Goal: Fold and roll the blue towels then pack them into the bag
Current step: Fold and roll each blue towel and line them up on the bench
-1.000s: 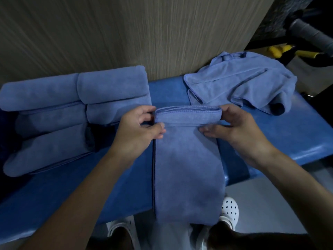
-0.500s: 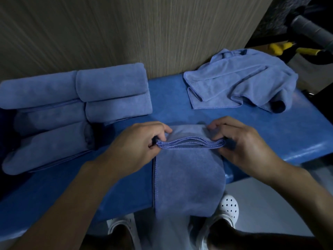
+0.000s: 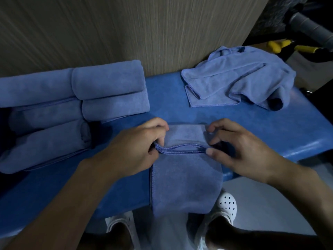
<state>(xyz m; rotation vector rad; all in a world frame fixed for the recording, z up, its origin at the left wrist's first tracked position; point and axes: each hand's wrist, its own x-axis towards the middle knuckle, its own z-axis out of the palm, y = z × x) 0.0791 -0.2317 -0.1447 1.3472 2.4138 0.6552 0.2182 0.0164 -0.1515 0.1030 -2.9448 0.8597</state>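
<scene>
Our left hand [image 3: 137, 148] and right hand [image 3: 241, 150], fingers [image 3: 159, 125] curled, pinch the ends of a roll begun in the towel [image 3: 185, 179] on the blue surface [image 3: 261, 127]; its near end overhangs the edge. Uneven rolling could skew it, or the overhang drag it loose.

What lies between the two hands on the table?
In the head view, the folded-over end of the blue towel lies between the left hand and the right hand; both grip it.
</scene>
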